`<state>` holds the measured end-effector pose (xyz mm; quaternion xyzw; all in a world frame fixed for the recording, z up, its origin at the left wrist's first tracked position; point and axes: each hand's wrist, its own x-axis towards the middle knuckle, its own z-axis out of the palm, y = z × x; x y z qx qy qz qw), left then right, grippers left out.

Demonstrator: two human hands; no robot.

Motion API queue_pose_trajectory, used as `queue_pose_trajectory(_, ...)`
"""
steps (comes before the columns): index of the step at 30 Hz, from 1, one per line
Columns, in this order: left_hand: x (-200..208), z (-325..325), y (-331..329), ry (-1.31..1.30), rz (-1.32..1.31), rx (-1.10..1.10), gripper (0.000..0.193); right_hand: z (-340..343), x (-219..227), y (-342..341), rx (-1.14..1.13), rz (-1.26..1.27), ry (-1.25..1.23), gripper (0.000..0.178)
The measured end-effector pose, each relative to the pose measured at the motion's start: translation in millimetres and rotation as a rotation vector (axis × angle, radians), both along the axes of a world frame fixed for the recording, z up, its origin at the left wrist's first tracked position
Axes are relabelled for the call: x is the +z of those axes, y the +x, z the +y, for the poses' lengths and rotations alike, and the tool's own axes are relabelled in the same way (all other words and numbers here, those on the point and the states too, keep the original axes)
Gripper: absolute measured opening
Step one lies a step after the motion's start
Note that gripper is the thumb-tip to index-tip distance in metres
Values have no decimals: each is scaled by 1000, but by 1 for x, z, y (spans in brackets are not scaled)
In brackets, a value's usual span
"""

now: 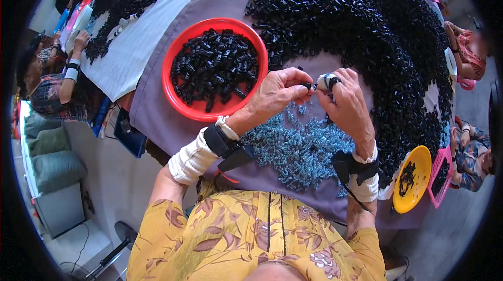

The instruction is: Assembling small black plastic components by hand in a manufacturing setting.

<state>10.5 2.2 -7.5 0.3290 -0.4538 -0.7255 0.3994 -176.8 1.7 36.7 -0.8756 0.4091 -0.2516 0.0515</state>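
A small black part (306, 86) is pinched between thumb and forefinger of the left hand (275, 95) at the centre of the frame. It is held against the right hand (343, 104), whose taped fingertips (326, 82) are pressed together around something too small to tell. The step in hand appears to be the joining of two small pieces. The next move is judged to call for a fine, steady press with both pieces kept aligned.

Just below the hands, a heap of pale blue springs (298, 147) is spread on the bench (157, 118). A large black heap (367, 34) lies at the upper right. A red bowl (175, 95), left of centre, is well filled with black parts (215, 68). At the lower right, a few black parts are held in a yellow bowl (419, 189), and more in a pink basket (439, 176) beside it.
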Motion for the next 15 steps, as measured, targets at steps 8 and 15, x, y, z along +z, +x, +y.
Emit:
queue_pose_trajectory(8,2,-2,-4,-104,-107,10,20,-8,10,4,41,74,1,14)
queue_pose_trajectory(15,16,-14,-3,-160,-107,51,19,-25,12,3,34,-131,97,15)
